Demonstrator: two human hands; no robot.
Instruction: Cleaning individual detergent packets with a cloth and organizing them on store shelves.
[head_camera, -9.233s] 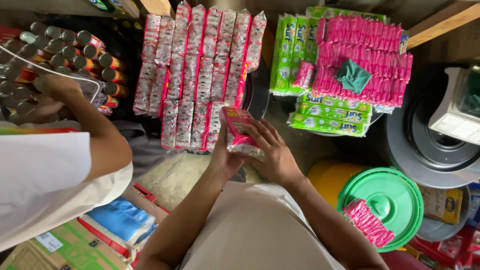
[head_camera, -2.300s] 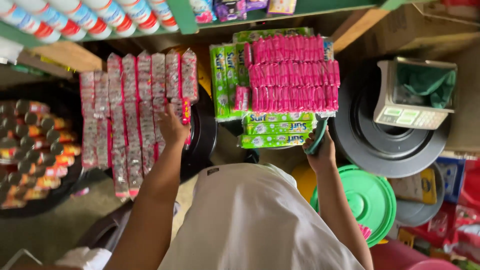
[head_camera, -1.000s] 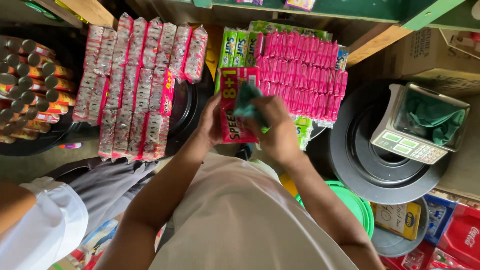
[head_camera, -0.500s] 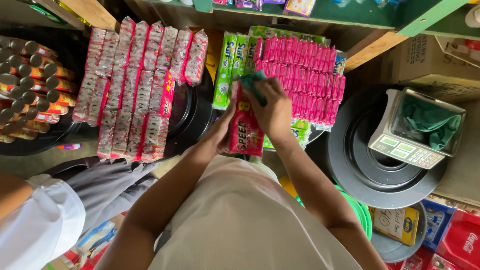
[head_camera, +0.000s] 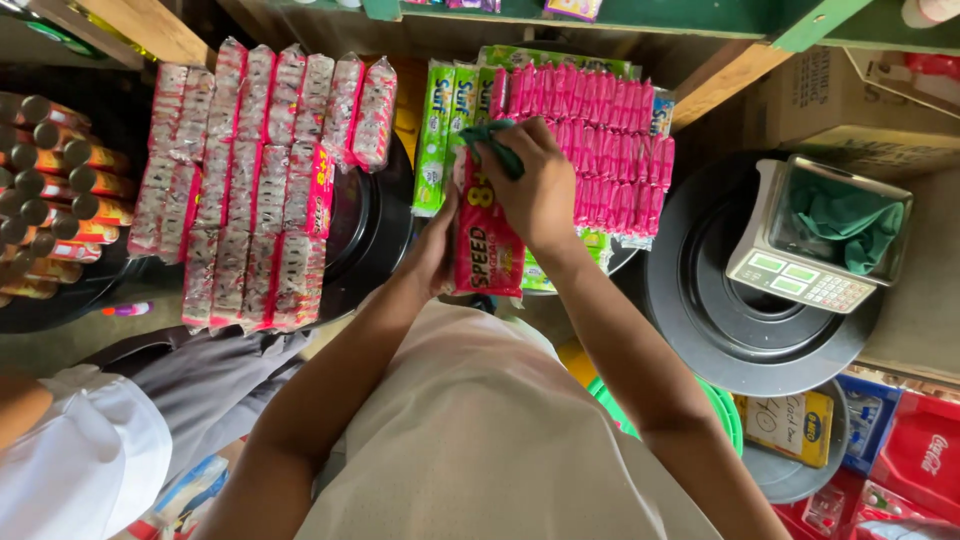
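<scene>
The one camera sits on my head and looks steeply down over my chest and along both forearms. It faces the stacked goods in front of me, close enough that my left hand (head_camera: 435, 250) and right hand (head_camera: 535, 190) fall near the middle of the frame. A green shelf edge (head_camera: 640, 12) closes the top; a weighing scale (head_camera: 815, 240) lies to my right. There is no second view.
</scene>
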